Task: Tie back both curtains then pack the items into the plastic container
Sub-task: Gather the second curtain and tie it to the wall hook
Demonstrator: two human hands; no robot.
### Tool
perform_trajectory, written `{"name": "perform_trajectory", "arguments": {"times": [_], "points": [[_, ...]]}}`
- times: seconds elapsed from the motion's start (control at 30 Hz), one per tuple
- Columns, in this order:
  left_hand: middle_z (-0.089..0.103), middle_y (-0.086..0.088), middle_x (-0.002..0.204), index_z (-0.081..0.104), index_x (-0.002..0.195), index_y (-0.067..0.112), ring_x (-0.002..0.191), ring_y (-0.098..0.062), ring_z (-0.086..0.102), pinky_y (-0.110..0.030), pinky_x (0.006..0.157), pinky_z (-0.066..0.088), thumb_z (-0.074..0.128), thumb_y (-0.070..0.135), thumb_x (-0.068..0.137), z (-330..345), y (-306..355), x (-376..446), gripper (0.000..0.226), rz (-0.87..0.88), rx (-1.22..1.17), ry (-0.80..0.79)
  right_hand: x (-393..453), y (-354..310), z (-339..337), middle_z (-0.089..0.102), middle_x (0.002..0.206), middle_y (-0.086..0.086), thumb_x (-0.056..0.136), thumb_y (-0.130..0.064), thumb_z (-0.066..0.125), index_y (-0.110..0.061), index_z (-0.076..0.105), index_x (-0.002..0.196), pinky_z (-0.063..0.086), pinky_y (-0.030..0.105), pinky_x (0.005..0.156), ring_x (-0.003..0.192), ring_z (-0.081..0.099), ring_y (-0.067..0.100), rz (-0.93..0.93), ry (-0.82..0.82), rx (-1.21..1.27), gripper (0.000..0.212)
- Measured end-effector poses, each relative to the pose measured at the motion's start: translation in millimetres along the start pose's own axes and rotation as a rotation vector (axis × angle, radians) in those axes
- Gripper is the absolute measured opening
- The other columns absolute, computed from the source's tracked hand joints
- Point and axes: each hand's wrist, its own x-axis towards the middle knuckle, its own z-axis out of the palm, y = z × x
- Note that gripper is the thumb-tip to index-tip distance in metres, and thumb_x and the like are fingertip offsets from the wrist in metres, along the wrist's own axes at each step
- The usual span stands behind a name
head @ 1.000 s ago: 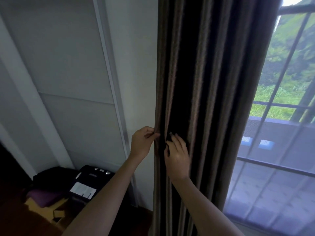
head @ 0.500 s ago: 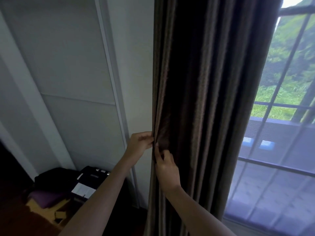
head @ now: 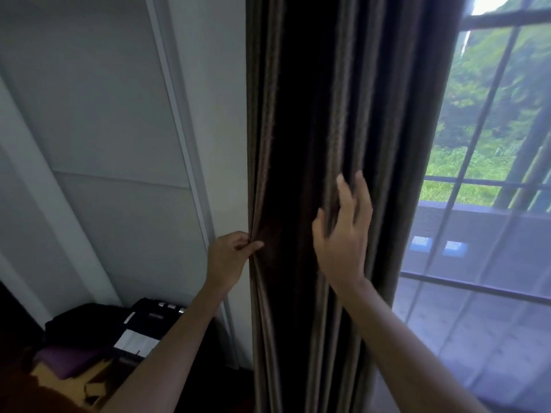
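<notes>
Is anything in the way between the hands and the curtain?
Nothing visible is. The left hand already pinches the left edge of the dark curtain, and the right hand lies with open fingers against its folds further right. No tie-back shows in this view.

open room lies right of the curtain (head: 328, 144) before the window (head: 492, 174); wall (head: 214, 114) hems its left edge.
</notes>
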Motion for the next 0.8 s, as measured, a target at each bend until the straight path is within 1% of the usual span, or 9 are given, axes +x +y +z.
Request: {"name": "perform_trajectory", "arguments": {"times": [0.07,0.13,0.23,0.3,0.33,0.47,0.53,0.63,0.8], "points": [[0.068,0.001,0.062,0.071,0.069,0.009,0.055,0.001,0.059,-0.01,0.056,0.047,0.08,0.014,0.075,-0.5,-2.3,2.8,0.013,-0.008,0.007,0.025,15.7,5.7,1.3,0.037,0.149,0.018,0.091,-0.003,0.059,-0.004,0.028,0.148,0.033,0.022,0.111,0.139,0.036,0.019,0.066,-0.078,0.044,0.065],[0.066,0.008,0.057,0.07,0.066,0.012,0.053,0.002,0.057,-0.009,0.054,0.044,0.079,0.013,0.076,1.6,-3.5,2.7,0.013,-0.024,-0.006,0.023,16.1,8.5,2.9,0.04,0.15,0.009,0.093,-0.005,0.058,-0.014,0.016,0.153,0.039,0.012,0.097,0.129,0.04,0.0,0.152,-0.186,0.075,0.074],[0.071,0.01,0.068,0.075,0.082,0.007,0.064,0.002,0.065,-0.01,0.062,0.049,0.074,0.004,0.08,4.5,-2.5,0.9,0.004,-0.093,-0.141,-0.067,0.5,17.1,8.6,0.044,0.147,0.001,0.096,-0.009,0.053,-0.032,0.006,0.154,0.047,0.02,0.091,0.119,0.052,0.004,0.276,-0.327,0.09,0.078],[0.074,0.002,0.079,0.075,0.089,0.007,0.072,-0.002,0.068,-0.013,0.069,0.05,0.071,0.001,0.082,5.1,-4.6,2.9,0.01,-0.129,-0.16,-0.13,-16.5,21.8,14.3,0.049,0.144,-0.001,0.096,-0.007,0.051,-0.037,0.009,0.152,0.05,0.03,0.098,0.12,0.056,0.011,0.359,-0.399,0.139,0.077],[0.074,0.0,0.081,0.073,0.087,0.008,0.074,-0.003,0.068,-0.016,0.072,0.049,0.07,0.003,0.083,5.5,-6.4,4.3,0.007,-0.141,-0.14,-0.157,-26.6,22.6,17.3,0.051,0.142,-0.001,0.096,-0.007,0.052,-0.035,0.013,0.152,0.048,0.03,0.102,0.121,0.056,0.01,0.382,-0.429,0.162,0.074],[0.073,-0.008,0.085,0.063,0.087,0.006,0.08,-0.015,0.067,-0.039,0.085,0.052,0.068,0.014,0.088,7.2,-14.4,7.0,0.009,-0.185,-0.115,-0.216,-64.7,16.7,24.3,0.059,0.133,-0.004,0.093,-0.001,0.054,-0.026,0.031,0.149,0.037,0.006,0.098,0.116,0.053,-0.002,0.457,-0.535,0.233,0.066],[0.073,-0.007,0.088,0.063,0.091,0.006,0.086,-0.017,0.067,-0.046,0.093,0.05,0.064,0.015,0.09,7.9,-15.7,6.9,0.009,-0.22,-0.172,-0.244,-76.7,11.8,27.7,0.057,0.135,-0.004,0.091,0.003,0.054,-0.022,0.039,0.146,0.037,0.013,0.106,0.123,0.051,0.0,0.429,-0.564,0.262,0.063],[0.073,-0.009,0.101,0.064,0.105,0.002,0.098,-0.021,0.068,-0.041,0.097,0.051,0.059,0.012,0.094,9.9,-11.3,5.8,0.016,-0.277,-0.289,-0.295,-88.7,4.6,35.3,0.056,0.136,-0.001,0.087,0.008,0.056,-0.016,0.046,0.143,0.039,0.025,0.109,0.127,0.05,0.006,0.36,-0.58,0.274,0.061],[0.071,-0.008,0.114,0.068,0.115,0.008,0.111,-0.023,0.065,-0.033,0.098,0.049,0.05,0.011,0.098,11.3,-7.2,3.9,0.025,-0.316,-0.42,-0.411,-107.0,-6.3,41.2,0.046,0.146,0.004,0.084,0.011,0.055,-0.017,0.043,0.145,0.021,0.004,0.108,0.131,0.046,0.013,0.301,-0.66,0.169,0.068]]}}
